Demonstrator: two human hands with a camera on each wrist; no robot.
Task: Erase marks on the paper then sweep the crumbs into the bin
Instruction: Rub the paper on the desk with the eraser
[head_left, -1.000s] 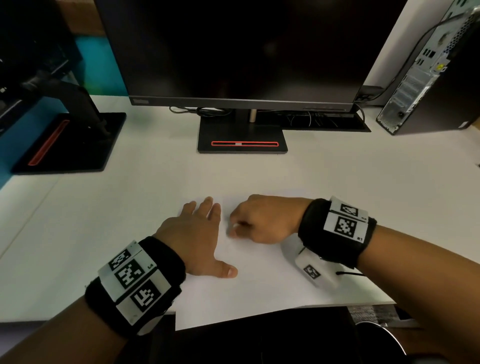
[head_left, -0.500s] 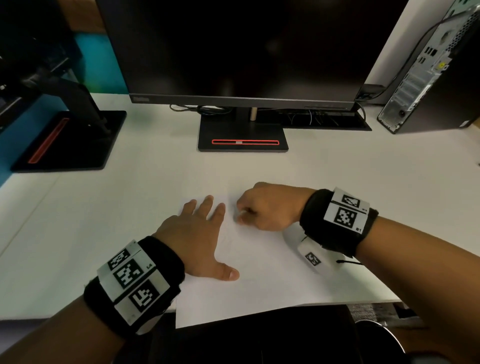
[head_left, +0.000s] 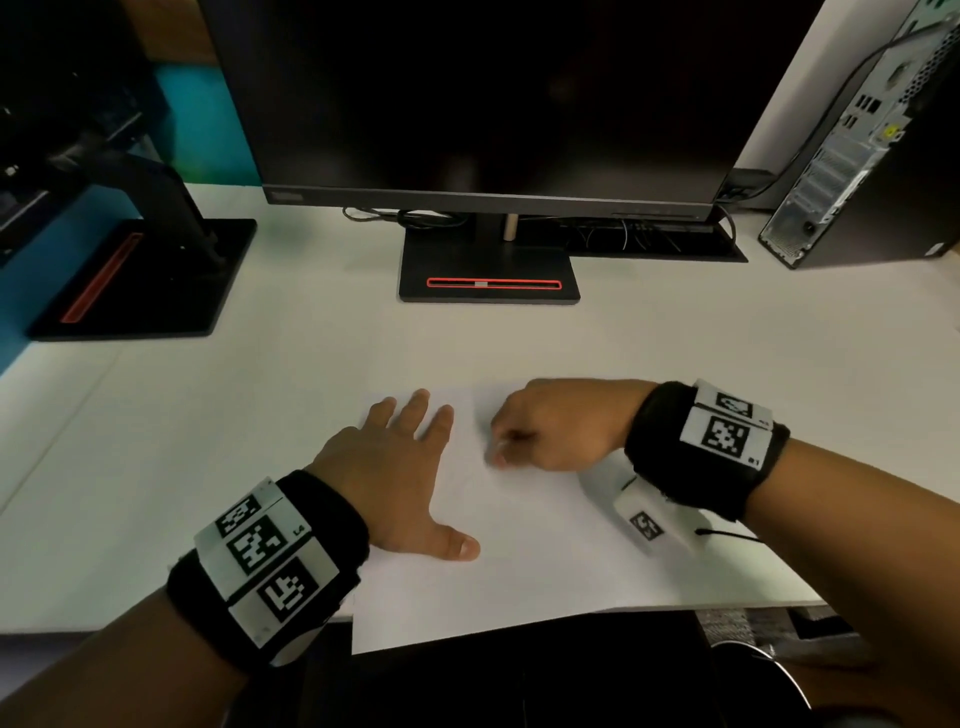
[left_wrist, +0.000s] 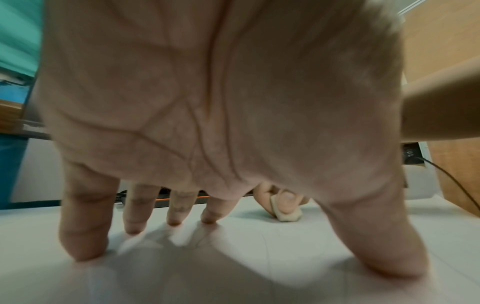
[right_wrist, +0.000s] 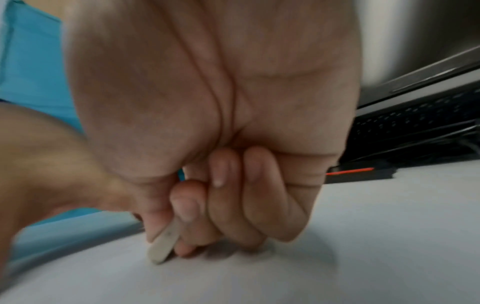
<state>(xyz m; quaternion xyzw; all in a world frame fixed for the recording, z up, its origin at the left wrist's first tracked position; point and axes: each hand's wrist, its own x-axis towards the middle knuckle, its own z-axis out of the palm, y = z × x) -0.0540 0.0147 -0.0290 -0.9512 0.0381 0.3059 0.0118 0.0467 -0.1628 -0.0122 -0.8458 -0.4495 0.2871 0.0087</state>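
Paper (head_left: 519, 561) lies at the desk's (head_left: 208, 441) near edge, pinned by the flat, spread left hand (head_left: 395, 467). The right hand (head_left: 550, 426) pinches an eraser (right_wrist: 162, 245) (tip on the sheet): erasing step. Next, probably short firm strokes; no bin visible.

The paper (head_left: 519, 566) is matt white and smooth, on an equally matt white desk (head_left: 208, 415). The eraser (left_wrist: 287, 215) looks like dull, off-white rubber. Upper frame: a glossy dark monitor (head_left: 493, 93); upper right, a perforated metal computer case (head_left: 841, 171).
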